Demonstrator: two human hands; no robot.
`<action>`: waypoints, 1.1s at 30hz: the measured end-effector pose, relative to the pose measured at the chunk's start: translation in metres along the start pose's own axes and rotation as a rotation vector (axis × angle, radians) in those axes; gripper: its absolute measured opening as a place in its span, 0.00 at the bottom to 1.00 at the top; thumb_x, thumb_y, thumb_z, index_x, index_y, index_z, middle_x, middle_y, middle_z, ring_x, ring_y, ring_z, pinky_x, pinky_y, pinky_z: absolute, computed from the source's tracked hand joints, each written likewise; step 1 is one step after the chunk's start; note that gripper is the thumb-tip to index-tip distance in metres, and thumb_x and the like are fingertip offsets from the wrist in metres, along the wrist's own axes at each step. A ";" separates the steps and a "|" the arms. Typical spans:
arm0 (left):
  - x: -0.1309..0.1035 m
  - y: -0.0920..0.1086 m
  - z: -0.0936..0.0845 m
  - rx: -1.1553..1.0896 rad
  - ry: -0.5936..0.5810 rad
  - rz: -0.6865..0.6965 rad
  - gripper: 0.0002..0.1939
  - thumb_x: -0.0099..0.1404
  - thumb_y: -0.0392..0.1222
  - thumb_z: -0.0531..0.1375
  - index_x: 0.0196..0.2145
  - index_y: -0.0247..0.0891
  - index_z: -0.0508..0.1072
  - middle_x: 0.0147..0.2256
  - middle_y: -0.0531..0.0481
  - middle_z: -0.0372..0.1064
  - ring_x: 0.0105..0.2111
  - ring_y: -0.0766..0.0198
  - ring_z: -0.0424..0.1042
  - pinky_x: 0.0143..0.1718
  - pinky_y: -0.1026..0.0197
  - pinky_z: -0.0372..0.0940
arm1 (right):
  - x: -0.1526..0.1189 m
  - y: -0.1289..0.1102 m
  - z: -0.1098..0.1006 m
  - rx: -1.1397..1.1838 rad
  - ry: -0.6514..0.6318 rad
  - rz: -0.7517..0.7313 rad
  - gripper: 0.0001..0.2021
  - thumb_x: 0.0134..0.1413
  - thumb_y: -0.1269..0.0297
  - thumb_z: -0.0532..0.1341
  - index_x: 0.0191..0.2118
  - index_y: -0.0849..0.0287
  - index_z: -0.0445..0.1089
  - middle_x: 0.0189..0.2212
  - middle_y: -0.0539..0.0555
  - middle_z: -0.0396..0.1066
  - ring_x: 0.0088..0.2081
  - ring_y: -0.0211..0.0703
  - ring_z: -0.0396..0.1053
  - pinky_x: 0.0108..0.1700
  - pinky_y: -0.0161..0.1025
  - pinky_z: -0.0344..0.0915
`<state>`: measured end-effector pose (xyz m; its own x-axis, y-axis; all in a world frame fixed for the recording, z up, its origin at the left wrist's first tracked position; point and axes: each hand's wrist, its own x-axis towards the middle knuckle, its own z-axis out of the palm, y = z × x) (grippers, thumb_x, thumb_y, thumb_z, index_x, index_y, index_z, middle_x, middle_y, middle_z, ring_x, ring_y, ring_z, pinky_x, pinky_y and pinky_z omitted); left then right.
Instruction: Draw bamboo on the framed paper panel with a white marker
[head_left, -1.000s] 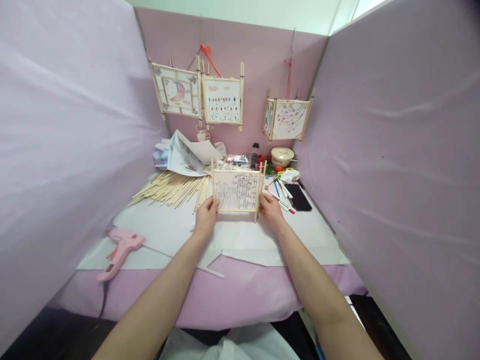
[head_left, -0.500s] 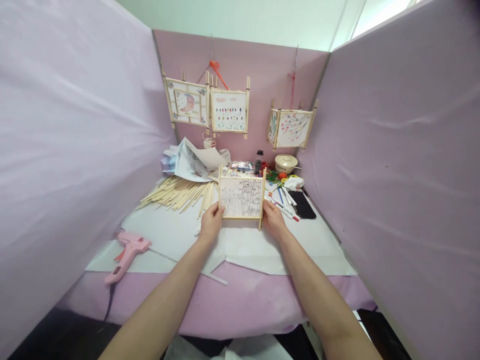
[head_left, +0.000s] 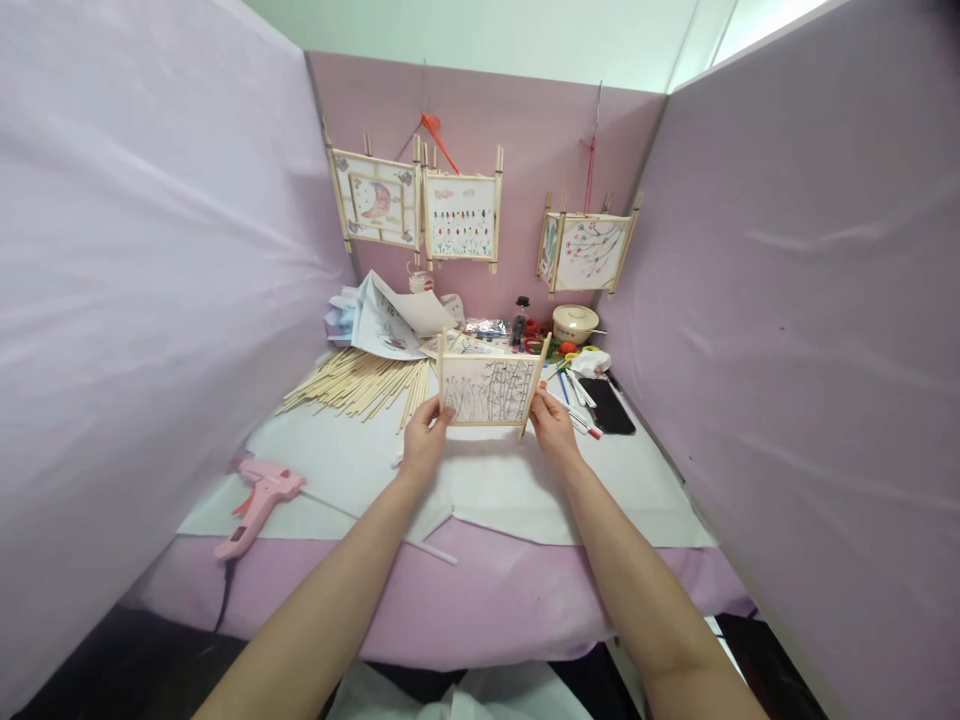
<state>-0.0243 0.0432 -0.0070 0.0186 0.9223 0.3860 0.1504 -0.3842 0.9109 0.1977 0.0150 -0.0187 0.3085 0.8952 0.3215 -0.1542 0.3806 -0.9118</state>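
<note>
A small wooden-stick frame with a white panel of dark bamboo and plant drawings is held up above the front middle of the table. My left hand grips its left upright, thumb on the front. At the opposite side, my right hand has its fingers closed on the right upright, which leans outward at the top. White paper lies on the table beneath the frame.
A pink glue gun lies at the left. Behind are wooden sticks, paper sheets, a lidded bowl, markers and a phone. Framed drawings hang at the back wall.
The held frame has tilted, its right upright now slanting outward and its lower edge slightly higher. Both hands still grip it, the right one shifted a little. The view has moved slightly.
</note>
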 end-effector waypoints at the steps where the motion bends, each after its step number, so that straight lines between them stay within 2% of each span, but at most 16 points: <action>1: 0.000 -0.001 0.000 0.003 -0.016 -0.005 0.17 0.61 0.44 0.59 0.47 0.36 0.74 0.44 0.43 0.75 0.45 0.54 0.72 0.50 0.52 0.64 | 0.000 0.000 -0.001 -0.024 0.003 -0.007 0.21 0.51 0.45 0.62 0.45 0.54 0.74 0.45 0.53 0.76 0.50 0.49 0.70 0.54 0.48 0.66; 5: 0.002 -0.006 -0.002 0.016 -0.083 -0.023 0.17 0.62 0.42 0.57 0.48 0.36 0.73 0.46 0.43 0.74 0.47 0.52 0.71 0.53 0.50 0.62 | -0.003 -0.002 -0.004 -0.096 -0.054 -0.044 0.17 0.54 0.52 0.62 0.46 0.54 0.73 0.46 0.53 0.75 0.50 0.47 0.70 0.55 0.47 0.64; 9: 0.006 -0.005 -0.012 0.000 -0.191 -0.056 0.16 0.60 0.42 0.59 0.46 0.38 0.75 0.47 0.43 0.74 0.50 0.50 0.70 0.56 0.49 0.60 | -0.007 -0.007 -0.006 -0.327 -0.080 -0.099 0.15 0.52 0.59 0.62 0.46 0.57 0.72 0.42 0.54 0.75 0.44 0.46 0.70 0.46 0.43 0.66; 12: 0.009 -0.003 -0.019 -0.044 -0.290 -0.099 0.16 0.58 0.42 0.62 0.44 0.38 0.76 0.45 0.44 0.75 0.48 0.51 0.71 0.52 0.50 0.66 | -0.010 -0.012 -0.009 -0.571 -0.023 -0.161 0.14 0.54 0.59 0.59 0.44 0.58 0.72 0.38 0.54 0.73 0.37 0.44 0.67 0.40 0.41 0.64; 15: 0.010 -0.001 -0.022 -0.094 -0.353 -0.143 0.15 0.57 0.43 0.62 0.43 0.37 0.77 0.43 0.44 0.75 0.44 0.52 0.74 0.46 0.51 0.70 | -0.011 -0.016 -0.010 -0.689 -0.012 -0.229 0.12 0.55 0.60 0.58 0.43 0.58 0.73 0.35 0.53 0.68 0.34 0.42 0.64 0.38 0.40 0.62; 18: 0.009 -0.002 -0.021 -0.136 -0.347 -0.179 0.15 0.57 0.44 0.62 0.41 0.37 0.76 0.43 0.44 0.75 0.43 0.53 0.74 0.45 0.52 0.71 | -0.011 -0.016 -0.010 -0.689 -0.018 -0.233 0.12 0.55 0.61 0.58 0.42 0.59 0.72 0.33 0.52 0.66 0.32 0.41 0.63 0.38 0.40 0.61; 25: 0.009 -0.005 -0.016 -0.208 -0.309 -0.230 0.14 0.54 0.43 0.64 0.39 0.37 0.75 0.41 0.45 0.75 0.44 0.54 0.73 0.45 0.52 0.71 | -0.010 -0.012 -0.011 -0.669 0.003 -0.216 0.12 0.55 0.60 0.58 0.42 0.58 0.72 0.33 0.52 0.67 0.32 0.41 0.63 0.39 0.41 0.62; 33: 0.007 0.002 -0.017 -0.286 -0.339 -0.280 0.15 0.54 0.46 0.65 0.39 0.38 0.74 0.42 0.46 0.74 0.45 0.56 0.72 0.47 0.52 0.69 | -0.011 -0.012 -0.011 -0.681 0.003 -0.233 0.13 0.57 0.60 0.56 0.43 0.59 0.72 0.34 0.54 0.69 0.33 0.43 0.64 0.40 0.41 0.62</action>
<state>-0.0407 0.0484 -0.0003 0.3421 0.9347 0.0964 -0.0793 -0.0735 0.9941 0.2067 -0.0018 -0.0139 0.2646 0.8076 0.5271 0.5352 0.3317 -0.7769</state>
